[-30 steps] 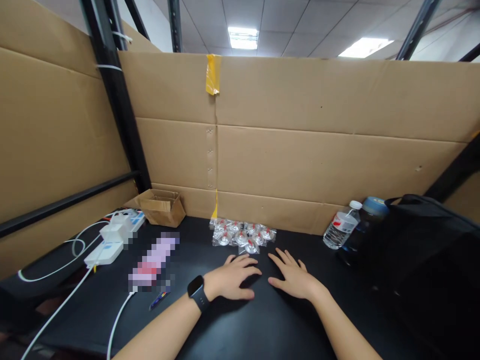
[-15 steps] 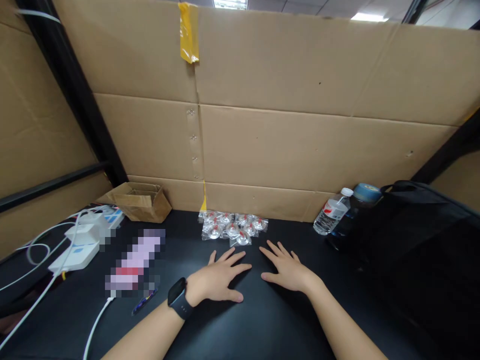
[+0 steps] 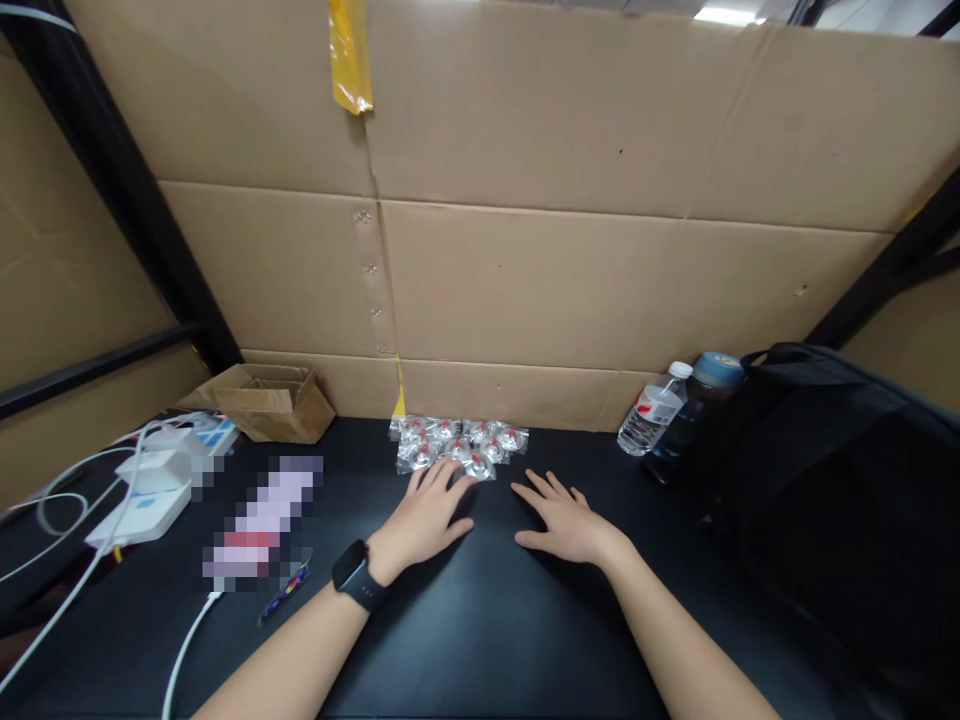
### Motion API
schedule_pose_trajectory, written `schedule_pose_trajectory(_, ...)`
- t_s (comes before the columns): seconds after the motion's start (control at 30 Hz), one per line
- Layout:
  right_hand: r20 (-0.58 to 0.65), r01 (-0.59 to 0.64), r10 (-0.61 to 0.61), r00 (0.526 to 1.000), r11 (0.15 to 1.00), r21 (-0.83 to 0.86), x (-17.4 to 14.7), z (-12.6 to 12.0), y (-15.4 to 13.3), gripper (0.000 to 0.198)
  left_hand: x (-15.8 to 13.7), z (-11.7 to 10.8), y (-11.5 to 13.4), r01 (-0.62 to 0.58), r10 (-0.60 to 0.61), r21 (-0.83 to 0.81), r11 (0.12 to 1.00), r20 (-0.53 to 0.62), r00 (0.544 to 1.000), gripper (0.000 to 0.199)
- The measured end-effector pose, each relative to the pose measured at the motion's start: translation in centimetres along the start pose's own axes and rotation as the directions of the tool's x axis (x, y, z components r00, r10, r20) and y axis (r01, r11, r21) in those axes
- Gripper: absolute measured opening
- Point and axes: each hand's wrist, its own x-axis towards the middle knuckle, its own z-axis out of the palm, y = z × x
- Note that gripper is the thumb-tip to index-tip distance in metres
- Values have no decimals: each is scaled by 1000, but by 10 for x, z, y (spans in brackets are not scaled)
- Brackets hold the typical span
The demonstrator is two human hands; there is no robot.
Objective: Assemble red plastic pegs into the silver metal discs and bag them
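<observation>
The right hand (image 3: 566, 525) is spread over the black table (image 3: 487, 630), holding nothing; the left hand (image 3: 427, 515), fingers fanned, reaches the front of the clear packets (image 3: 457, 445), though I can't tell whether it touches. I see round silvery pieces (image 3: 480, 466) inside them. Farther right is a labelled bottle (image 3: 652, 412); left, an open cardboard box (image 3: 259, 400), contents hidden from me.

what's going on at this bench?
A person has both bare hands over a black tabletop, fingers spread, neither gripping anything. The left hand, with a dark watch on its wrist, reaches the near edge of a cluster of clear packets with red-marked contents; whether it touches them is unclear. The right hand is to the right, apart from the packets. The packets lie before a cardboard wall.
</observation>
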Motion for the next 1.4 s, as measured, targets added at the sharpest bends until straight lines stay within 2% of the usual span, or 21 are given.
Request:
schedule_pose_trajectory(0.07,-9,9,-9,1000,1000,6,0,1,0,89,7,9,-2,27,-25,42,999,-63,998,58)
schedule_pose_trajectory(0.17,-18,21,-21,1000,1000,12,0,2,2,87,15,18,-2,46,-44,35,998,-69,997,57)
schedule_pose_trajectory(0.27,-36,36,-36,999,999,6,1,3,4,85,19,18,3,56,-55,9,998,-101,993,46)
schedule_pose_trajectory(0.33,-96,91,-91,991,996,3,4,4,3,81,20,15,8,71,-71,-2,997,-136,988,37)
schedule_pose_trajectory(0.4,-214,192,-184,959,981,17,7,6,0,72,20,12,12,83,-85,-17,996,-164,983,31)
schedule_pose_trajectory(0.47,-359,298,-257,897,953,63,11,9,-5,60,20,11,15,91,-99,-50,995,-175,980,27)
schedule_pose_trajectory(0.6,-579,392,-210,788,896,210,19,15,-12,43,16,11,15,134,-166,-177,975,-177,970,27)
schedule_pose_trajectory(0.67,-614,425,-190,766,867,261,22,17,-14,39,14,12,14,145,-189,-216,966,-199,962,29)
schedule_pose_trajectory(0.8,-617,497,-199,761,791,357,23,17,-19,25,13,10,17,125,-188,-243,962,-257,948,33)
schedule_pose_trajectory(0.97,-653,574,-188,733,687,446,17,12,-24,31,11,4,23,82,-161,-264,961,-295,942,38)
schedule_pose_trajectory(1.1,-682,614,-150,716,601,512,16,8,-23,33,11,4,20,61,-145,-332,941,-235,961,30)
schedule_pose_trajectory(1.13,-691,617,-129,711,586,525,16,8,-23,34,12,5,19,68,-149,-354,933,-208,967,34)
schedule_pose_trajectory(1.2,-706,623,-91,702,558,548,17,8,-22,35,12,10,15,85,-151,-384,920,-146,978,55)
schedule_pose_trajectory(1.27,-709,625,-61,703,529,574,19,9,-21,35,13,16,12,96,-136,-394,914,-76,988,62)
schedule_pose_trajectory(1.4,-698,610,-23,716,508,609,22,11,-19,33,14,25,6,92,-108,-396,914,-19,994,39)
